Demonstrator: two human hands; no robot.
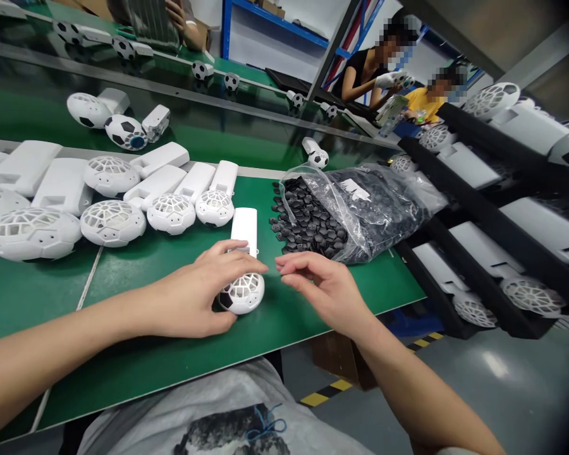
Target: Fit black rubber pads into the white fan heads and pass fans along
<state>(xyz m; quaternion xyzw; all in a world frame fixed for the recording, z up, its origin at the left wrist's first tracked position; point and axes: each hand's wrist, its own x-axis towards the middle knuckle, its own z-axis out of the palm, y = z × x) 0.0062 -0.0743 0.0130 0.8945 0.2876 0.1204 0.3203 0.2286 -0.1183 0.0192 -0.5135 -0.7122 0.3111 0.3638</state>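
Note:
My left hand (199, 294) is wrapped over a white plastic soccer-ball housing (247, 292) with a grille face and a flat white handle (244, 227). One black panel shows at the left side of its ball, and the rest of that side is behind my fingers. Just to the right, apart from the housing, my right hand (325, 284) is closed in a pinch. Whatever its fingertips may hold is too small or hidden to make out. Beyond it, loose black plastic pieces (308, 221) spill from a clear plastic bag (384, 202) lying on the green table (180, 366).
More white housings (111, 222) stand in rows to the left. Black racks (497, 189) with similar housings crowd the right side. Behind, a conveyor belt (208, 117) carries finished-looking black-and-white ball units (126, 131). Co-workers (360, 76) sit on the far side.

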